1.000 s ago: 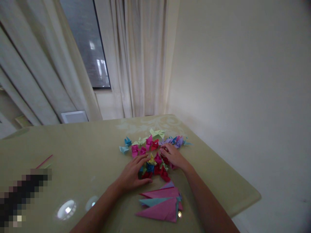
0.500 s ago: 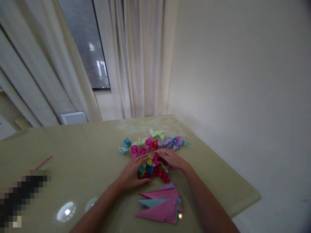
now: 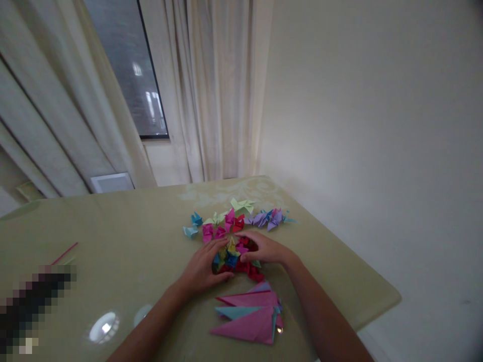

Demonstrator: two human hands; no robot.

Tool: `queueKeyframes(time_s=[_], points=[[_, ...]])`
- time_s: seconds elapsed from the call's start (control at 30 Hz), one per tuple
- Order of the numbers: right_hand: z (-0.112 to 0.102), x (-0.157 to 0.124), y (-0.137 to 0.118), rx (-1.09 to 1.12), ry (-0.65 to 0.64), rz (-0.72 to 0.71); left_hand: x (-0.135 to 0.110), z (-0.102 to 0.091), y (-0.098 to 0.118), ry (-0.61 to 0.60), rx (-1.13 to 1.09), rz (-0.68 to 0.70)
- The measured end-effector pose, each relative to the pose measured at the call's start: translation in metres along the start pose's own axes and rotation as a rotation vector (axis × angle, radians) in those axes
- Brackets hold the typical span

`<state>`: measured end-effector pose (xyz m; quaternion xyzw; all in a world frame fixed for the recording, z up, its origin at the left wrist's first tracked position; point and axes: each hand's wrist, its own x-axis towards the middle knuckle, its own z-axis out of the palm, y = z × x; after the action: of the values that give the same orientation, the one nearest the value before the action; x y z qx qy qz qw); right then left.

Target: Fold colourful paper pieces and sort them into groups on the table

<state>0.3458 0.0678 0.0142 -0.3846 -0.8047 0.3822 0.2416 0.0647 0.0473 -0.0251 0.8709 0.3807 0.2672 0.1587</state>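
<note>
A heap of small folded paper figures (image 3: 234,257) in red, blue, yellow and pink lies on the pale green table (image 3: 124,241). My left hand (image 3: 202,269) cups the heap from the left with curved fingers. My right hand (image 3: 262,249) presses in on it from the right, fingers bent over the pieces. The heap is squeezed between both hands. Behind them a row of more paper figures (image 3: 236,219) in blue, green, pink, red and purple stretches across the table.
Folded pink and teal paper triangles (image 3: 251,314) lie close to me, between my forearms. Thin pink and green strips (image 3: 65,253) rest at the left. The table's right edge and corner are near. Curtains and a window stand behind the table.
My right hand has slid leftwards and towards me, pushing the loose figures against my left hand. The heap is tighter than before.
</note>
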Motion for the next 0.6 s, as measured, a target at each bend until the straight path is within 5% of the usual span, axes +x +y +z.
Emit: queueKeyframes(time_s=[0.4, 0.6], points=[[-0.005, -0.012, -0.009, -0.261, -0.157, 0.153, 0.000, -0.002, 0.002, 0.000, 0.009, 0.019], [0.009, -0.002, -0.002, -0.244, -0.109, 0.052, 0.000, -0.001, -0.001, -0.029, 0.009, 0.040]])
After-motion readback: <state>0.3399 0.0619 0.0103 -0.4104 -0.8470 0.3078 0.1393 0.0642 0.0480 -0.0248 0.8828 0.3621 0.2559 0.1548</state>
